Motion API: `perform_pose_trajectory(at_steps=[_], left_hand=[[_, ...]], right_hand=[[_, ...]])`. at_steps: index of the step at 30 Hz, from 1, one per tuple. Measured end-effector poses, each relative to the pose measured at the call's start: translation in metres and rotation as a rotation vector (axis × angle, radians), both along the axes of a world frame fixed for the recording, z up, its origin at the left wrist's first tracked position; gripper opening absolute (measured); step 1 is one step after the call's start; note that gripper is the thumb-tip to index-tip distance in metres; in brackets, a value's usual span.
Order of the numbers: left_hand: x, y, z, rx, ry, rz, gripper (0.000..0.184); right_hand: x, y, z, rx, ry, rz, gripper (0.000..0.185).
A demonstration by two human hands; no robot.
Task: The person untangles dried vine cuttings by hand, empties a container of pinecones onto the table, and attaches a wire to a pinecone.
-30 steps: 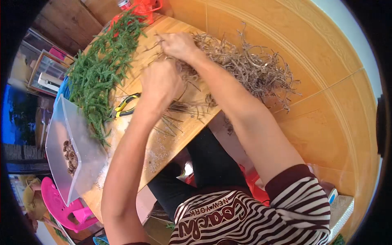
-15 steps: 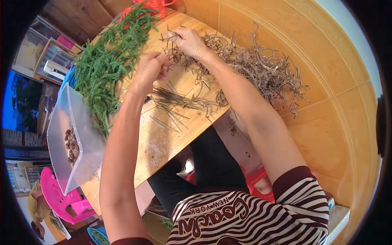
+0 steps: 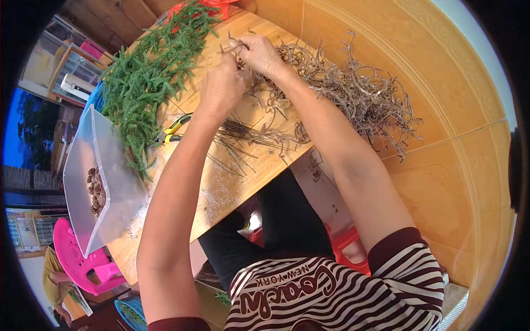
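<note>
I see a plastic box (image 3: pixel 127 179) with pine cones (image 3: pixel 96 191), well to the left of the left hand (image 3: pixel 223 83). Green branches (image 3: pixel 148 80) lie closer to it, and pliers (image 3: pixel 173 127) are just beside its forearm (image 3: pixel 190 149). This hand is curled; its fingertips are hidden, so I cannot tell what it holds. Nearer than it, thin stems (image 3: pixel 240 132) lie on the bench (image 3: pixel 124 258). The right hand (image 3: pixel 260 54) pinches a dry twig (image 3: pixel 234 46); a brown heap (image 3: pixel 356 99) is to its right.

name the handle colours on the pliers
The handles are yellow and black, clearest in the head view.
</note>
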State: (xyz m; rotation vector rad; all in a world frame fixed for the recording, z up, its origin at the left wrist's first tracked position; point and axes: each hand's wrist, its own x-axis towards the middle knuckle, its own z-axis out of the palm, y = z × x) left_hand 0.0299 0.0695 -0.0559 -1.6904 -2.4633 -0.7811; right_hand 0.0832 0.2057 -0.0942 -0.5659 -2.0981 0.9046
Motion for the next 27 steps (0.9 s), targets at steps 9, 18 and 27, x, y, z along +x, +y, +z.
perform_pose_trajectory(at_steps=[9,18,27], left_hand=[[0.008,0.004,0.010,-0.256,0.123,-0.033,0.027],[0.033,-0.076,0.092,-0.144,-0.171,-0.163,0.022],[-0.127,-0.291,0.164,-0.207,0.142,0.468,0.033]], right_hand=[[0.003,0.002,0.001,0.102,-0.172,-0.004,0.032],[-0.003,0.026,-0.009,0.108,-0.109,-0.127,0.038],[-0.006,0.030,-0.001,-0.068,0.174,-0.049,0.046]])
